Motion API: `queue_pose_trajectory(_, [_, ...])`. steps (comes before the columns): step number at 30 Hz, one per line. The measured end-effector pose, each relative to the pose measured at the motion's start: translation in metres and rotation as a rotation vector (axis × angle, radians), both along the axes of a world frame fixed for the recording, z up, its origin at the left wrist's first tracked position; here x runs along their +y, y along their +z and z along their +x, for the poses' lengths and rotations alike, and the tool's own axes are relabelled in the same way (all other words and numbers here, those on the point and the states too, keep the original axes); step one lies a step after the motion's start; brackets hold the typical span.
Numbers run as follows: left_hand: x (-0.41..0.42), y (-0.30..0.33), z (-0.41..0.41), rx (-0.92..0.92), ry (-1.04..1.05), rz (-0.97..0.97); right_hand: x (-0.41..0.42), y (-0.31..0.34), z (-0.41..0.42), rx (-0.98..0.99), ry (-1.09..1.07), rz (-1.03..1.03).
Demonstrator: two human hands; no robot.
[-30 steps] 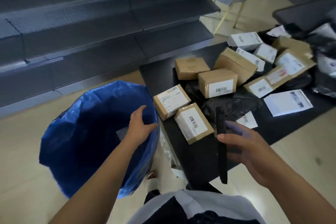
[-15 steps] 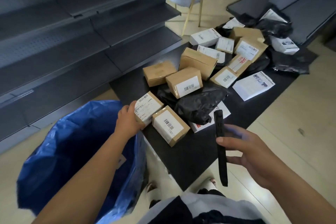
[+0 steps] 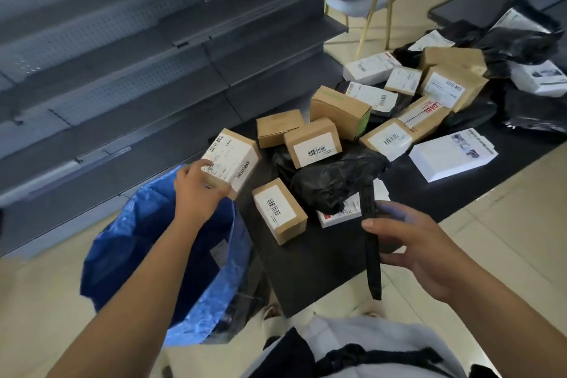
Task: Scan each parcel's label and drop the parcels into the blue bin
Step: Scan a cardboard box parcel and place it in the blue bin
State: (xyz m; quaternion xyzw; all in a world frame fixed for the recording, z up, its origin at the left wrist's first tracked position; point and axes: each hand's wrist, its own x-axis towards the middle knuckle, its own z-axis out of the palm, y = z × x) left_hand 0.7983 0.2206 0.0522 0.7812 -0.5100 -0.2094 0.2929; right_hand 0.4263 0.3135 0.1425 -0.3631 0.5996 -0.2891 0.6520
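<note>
My left hand [image 3: 198, 190] grips a small cardboard parcel [image 3: 233, 158] with a white label, lifted off the black table's near left corner and tilted, label up. The blue bin [image 3: 159, 255], a blue plastic bag, stands open on the floor just below and left of it. My right hand [image 3: 411, 242] holds a slim black scanner [image 3: 371, 239] upright over the table's front edge. Another labelled box [image 3: 279, 210] lies between my hands. Behind it sit a black poly bag [image 3: 331, 181] and several more boxes [image 3: 313, 143].
The black table [image 3: 316, 258] runs back to the right, piled with cardboard parcels, white packets [image 3: 452, 155] and black bags. Grey shelving [image 3: 122, 55] stands behind the bin. A light chair [image 3: 365, 0] stands on the tiled floor beyond.
My left hand left the bin's rim, reached the near left box, took hold of it and lifted it. The view swung right. My right hand kept the scanner about where it was.
</note>
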Motion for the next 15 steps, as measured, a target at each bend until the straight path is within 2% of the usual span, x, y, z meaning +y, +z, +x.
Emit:
queue_pose_trajectory(2, [0.026,0.016,-0.013,0.127,0.021,-0.012,-0.002,-0.002,-0.018,-0.038,0.007,0.012])
queue_pose_trajectory(7, [0.114,0.036,-0.076,0.360,-0.086,0.030,-0.005,-0.014,-0.054,-0.088,0.058,0.039])
queue_pose_trajectory(9, [0.142,0.030,-0.105,0.523,-0.087,0.079,-0.007,-0.021,-0.069,-0.114,0.072,0.068])
queue_pose_trajectory(12, [0.174,0.007,-0.141,0.904,0.087,0.209,-0.005,-0.025,-0.087,-0.164,0.106,0.108])
queue_pose_trajectory(13, [0.181,0.000,-0.152,0.965,0.155,0.271,-0.004,-0.025,-0.091,-0.173,0.121,0.109])
queue_pose_trajectory(15, [0.187,-0.016,-0.168,0.967,0.212,0.403,-0.005,-0.024,-0.097,-0.173,0.145,0.101])
